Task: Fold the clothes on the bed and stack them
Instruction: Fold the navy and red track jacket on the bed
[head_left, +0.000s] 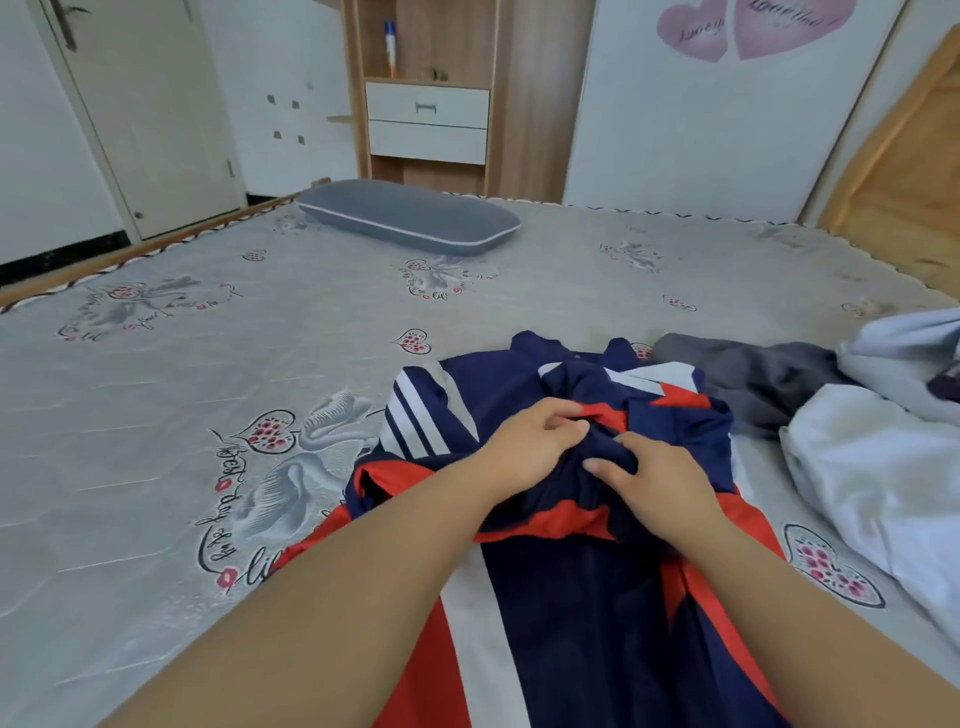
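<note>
Two hands, left hand (530, 447), right hand (660, 483), fingers curled, bunching slick navy-red jacket (566, 587), quilted bed (156, 415)

White walls, a pale door (150, 104), a wooden shelf unit (426, 93) with white drawers (427, 124).

Jacket (571, 597) on bed (182, 389), crumpled clothes (857, 441) to its right, pillow (410, 215) behind
</note>
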